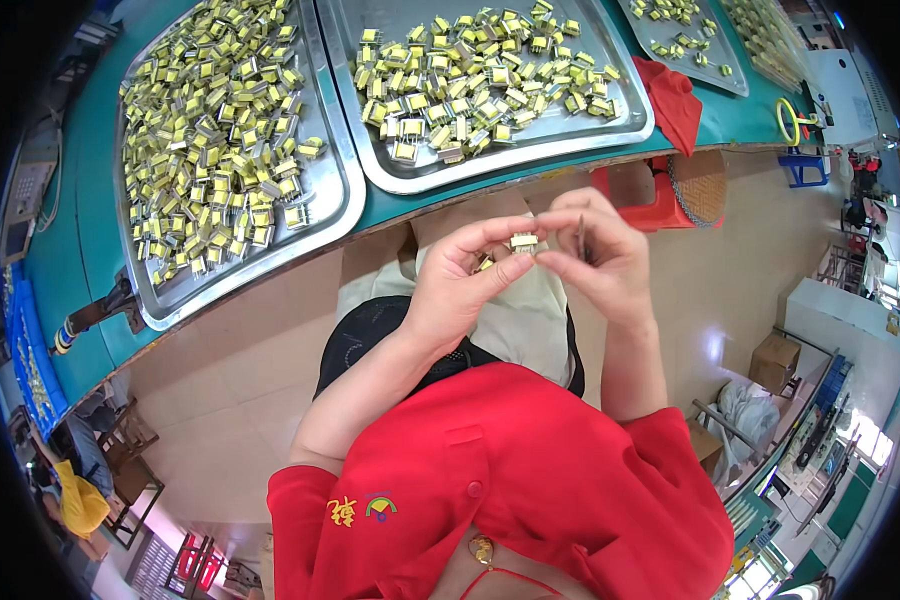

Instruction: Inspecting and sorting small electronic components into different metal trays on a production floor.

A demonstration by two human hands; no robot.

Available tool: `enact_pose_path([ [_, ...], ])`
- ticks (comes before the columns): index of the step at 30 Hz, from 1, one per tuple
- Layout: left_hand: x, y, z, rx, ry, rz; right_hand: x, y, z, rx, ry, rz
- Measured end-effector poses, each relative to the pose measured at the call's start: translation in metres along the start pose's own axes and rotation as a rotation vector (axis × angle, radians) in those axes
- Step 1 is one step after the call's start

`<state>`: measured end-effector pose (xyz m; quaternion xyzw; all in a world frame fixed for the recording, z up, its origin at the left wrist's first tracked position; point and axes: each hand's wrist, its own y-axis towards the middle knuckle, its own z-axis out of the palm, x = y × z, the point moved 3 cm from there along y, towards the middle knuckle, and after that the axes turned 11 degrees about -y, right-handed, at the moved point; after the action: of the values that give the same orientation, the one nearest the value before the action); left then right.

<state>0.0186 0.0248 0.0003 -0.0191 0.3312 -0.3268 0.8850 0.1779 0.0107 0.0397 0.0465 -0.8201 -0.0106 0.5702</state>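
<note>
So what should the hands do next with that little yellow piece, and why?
Probably set it down on the nearest tray. The small yellow-taped transformer is pinched between the left hand and the right hand, held above the lap, apart from the table. The right hand also seems to hold a thin dark tool. Whether the work on the piece is finished cannot be told.

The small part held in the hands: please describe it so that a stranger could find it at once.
Start at the green workbench with its steel trays of yellow-taped parts. Below its edge, left hand and right hand meet. The small part pinched between their fingertips is the only one held up, not lying in a tray.
</note>
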Motion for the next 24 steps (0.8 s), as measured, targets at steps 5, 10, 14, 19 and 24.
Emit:
enact_pose_path([
  [5,-0.004,-0.002,0.001,0.007,0.101,0.081,0.000,0.029,-0.044,-0.318,-0.413,0.048],
  [10,-0.004,0.000,0.004,0.006,0.073,0.080,-0.012,0.071,-0.074,-0.434,-0.806,-0.081],
  [14,-0.004,-0.001,0.003,0.008,0.088,0.084,-0.014,0.086,-0.076,-0.367,-1.021,-0.036],
  [19,-0.004,-0.001,0.001,0.001,0.074,0.085,-0.002,0.083,-0.071,-0.366,-0.956,-0.113],
  [24,-0.007,0.000,0.000,-0.040,0.101,0.136,0.014,0.045,-0.056,-0.325,-0.809,-0.193],
])
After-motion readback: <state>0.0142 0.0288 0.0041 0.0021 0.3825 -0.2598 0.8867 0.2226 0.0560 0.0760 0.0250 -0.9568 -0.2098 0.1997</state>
